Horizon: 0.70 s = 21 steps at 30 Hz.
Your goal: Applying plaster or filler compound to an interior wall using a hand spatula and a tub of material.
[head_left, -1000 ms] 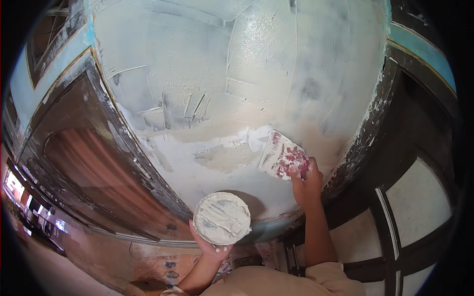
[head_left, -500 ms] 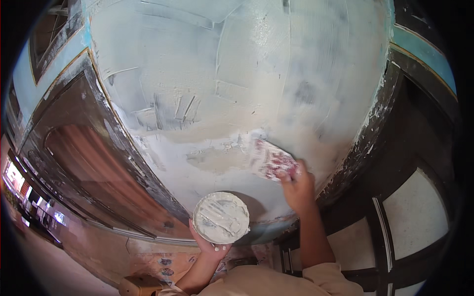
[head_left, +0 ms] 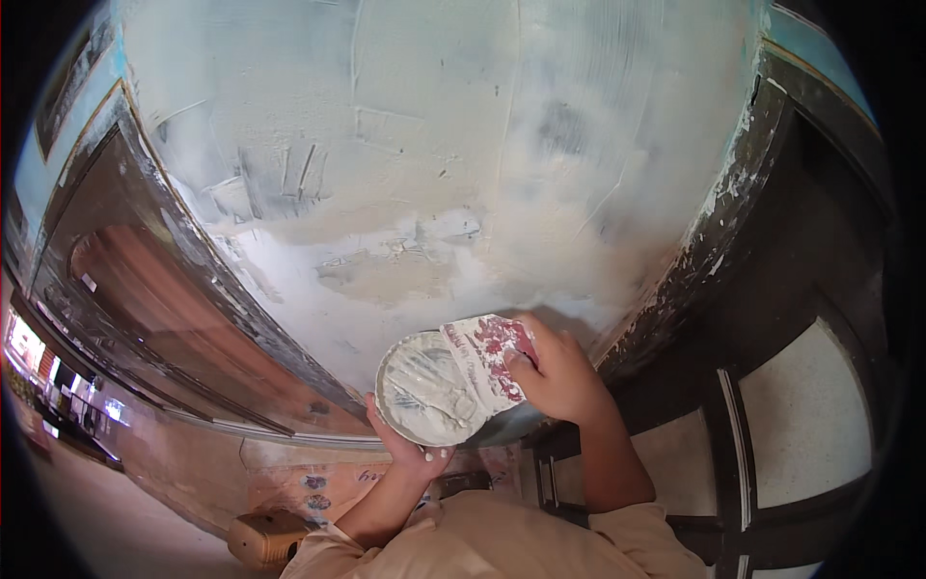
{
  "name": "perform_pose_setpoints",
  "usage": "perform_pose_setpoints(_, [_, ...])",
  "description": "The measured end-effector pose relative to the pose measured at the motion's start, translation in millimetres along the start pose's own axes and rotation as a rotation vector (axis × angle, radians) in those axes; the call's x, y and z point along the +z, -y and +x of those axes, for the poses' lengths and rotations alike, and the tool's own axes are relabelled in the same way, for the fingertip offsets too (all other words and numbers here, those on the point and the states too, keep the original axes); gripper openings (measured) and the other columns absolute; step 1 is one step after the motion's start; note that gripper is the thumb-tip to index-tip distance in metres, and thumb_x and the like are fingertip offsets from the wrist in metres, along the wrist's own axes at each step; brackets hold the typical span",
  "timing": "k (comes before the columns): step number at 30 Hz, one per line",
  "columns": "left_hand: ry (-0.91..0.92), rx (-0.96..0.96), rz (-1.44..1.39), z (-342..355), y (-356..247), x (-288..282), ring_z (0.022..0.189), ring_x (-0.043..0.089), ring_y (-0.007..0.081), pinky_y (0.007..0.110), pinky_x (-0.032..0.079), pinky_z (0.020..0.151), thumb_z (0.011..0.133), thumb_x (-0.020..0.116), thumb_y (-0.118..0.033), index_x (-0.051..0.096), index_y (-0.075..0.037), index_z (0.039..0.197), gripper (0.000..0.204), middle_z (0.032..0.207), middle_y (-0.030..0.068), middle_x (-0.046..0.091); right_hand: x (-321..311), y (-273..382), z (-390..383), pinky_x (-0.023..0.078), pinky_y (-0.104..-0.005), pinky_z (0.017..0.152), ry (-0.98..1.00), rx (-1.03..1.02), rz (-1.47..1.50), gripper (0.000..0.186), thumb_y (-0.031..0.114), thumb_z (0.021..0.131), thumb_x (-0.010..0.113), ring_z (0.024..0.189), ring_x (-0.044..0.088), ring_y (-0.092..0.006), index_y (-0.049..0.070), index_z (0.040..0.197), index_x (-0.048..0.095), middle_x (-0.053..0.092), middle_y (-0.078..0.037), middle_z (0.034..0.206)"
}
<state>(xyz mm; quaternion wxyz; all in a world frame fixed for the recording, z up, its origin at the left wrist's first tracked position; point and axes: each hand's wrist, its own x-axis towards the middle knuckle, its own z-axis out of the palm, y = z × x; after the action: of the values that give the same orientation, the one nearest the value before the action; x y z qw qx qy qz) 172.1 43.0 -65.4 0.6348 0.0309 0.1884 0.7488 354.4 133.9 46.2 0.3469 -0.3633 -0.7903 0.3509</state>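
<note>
In front of me my left hand [head_left: 417, 455] holds a round, shallow tub [head_left: 380, 386] from below, its fingers curled under the rim. Creamy white putty [head_left: 424, 391] fills it, streaked with scrape marks. My right hand [head_left: 564, 376] grips a flat red putty spreader [head_left: 490, 365], thumb on top, its face largely smeared with white. The spreader's edge lies over the right side of the tub, touching the rim or the putty. Behind both hands stands a wall [head_left: 434, 183] coated in uneven patches of putty.
Dark frames with flaking paint border the wall, with a brown glazed panel [head_left: 164, 318] on the left and a dark panelled door [head_left: 772, 425] on the right. A tan box-like object [head_left: 265, 538] sits low at the left, by a stained floor sheet [head_left: 328, 487].
My right hand has brought the spreader from the wall down and left onto the tub. The tub has risen slightly, and the view has shifted a little to the right.
</note>
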Motion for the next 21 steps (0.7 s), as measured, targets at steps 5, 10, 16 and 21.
perform_pose_setpoints(5, [-0.017,0.063,0.006,0,26,8,0.126,0.054,0.0306,0.044,0.047,0.102,0.087,0.035,-0.079,0.043,-0.016,0.146,0.086,0.143,0.0061,0.051,27,-36,7,0.049,-0.0454,0.069,0.034,0.016,0.009,0.027,0.012,0.086,0.057,0.079,0.062,-0.0465,-0.003,0.108,0.053,0.062,-0.028,0.081])
perform_pose_setpoints(10, [-0.082,0.073,-0.01,-3,33,13,0.123,0.056,0.0254,0.041,0.049,0.098,0.086,0.036,-0.078,0.045,-0.018,0.144,0.085,0.14,0.0019,0.053,38,-57,2,0.049,-0.0303,0.079,0.057,0.178,0.262,0.023,0.003,0.092,0.052,0.087,0.058,-0.0096,-0.001,0.115,0.057,0.064,-0.005,0.094])
perform_pose_setpoints(16, [-0.097,-0.016,0.003,-3,30,12,0.127,0.053,0.0289,0.045,0.044,0.104,0.085,0.035,-0.079,0.044,-0.018,0.146,0.087,0.143,0.0048,0.051,56,-49,-10,0.049,-0.0296,0.078,-0.146,-0.032,0.489,0.024,0.012,0.097,0.056,0.086,0.058,-0.0104,-0.001,0.117,0.052,0.066,-0.008,0.094])
perform_pose_setpoints(21, [-0.03,-0.062,-0.042,-6,22,15,0.129,0.051,0.031,0.047,0.043,0.106,0.086,0.033,-0.08,0.042,-0.018,0.147,0.088,0.145,0.0068,0.05,40,-32,-23,0.053,-0.037,0.065,-0.293,-0.336,0.108,0.027,0.018,0.096,0.062,0.07,0.07,-0.0284,-0.001,0.113,0.052,0.067,-0.017,0.078])
